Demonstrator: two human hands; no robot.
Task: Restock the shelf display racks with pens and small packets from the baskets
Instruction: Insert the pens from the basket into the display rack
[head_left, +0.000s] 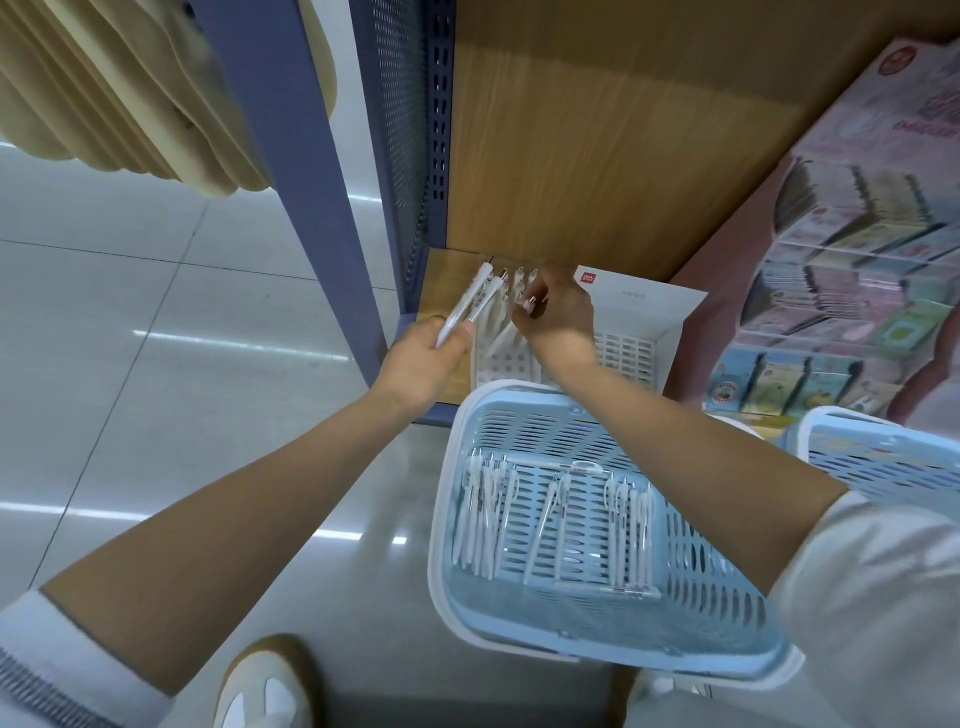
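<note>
Pens (475, 301) light, stiff, slick: my left hand (423, 364) clasps spare bunch just left of display rack (626, 351); my right hand (561, 314) pinches one pen above rack slots. More wait in basket (441, 519) in front of rack. Best grip mid-barrel, I judge.

The basket (587, 431) was slotted blue plastic, the shelf (597, 156) matt wood-grain, the upright (291, 171) painted metal, the floor (130, 312) glossy tile.
</note>
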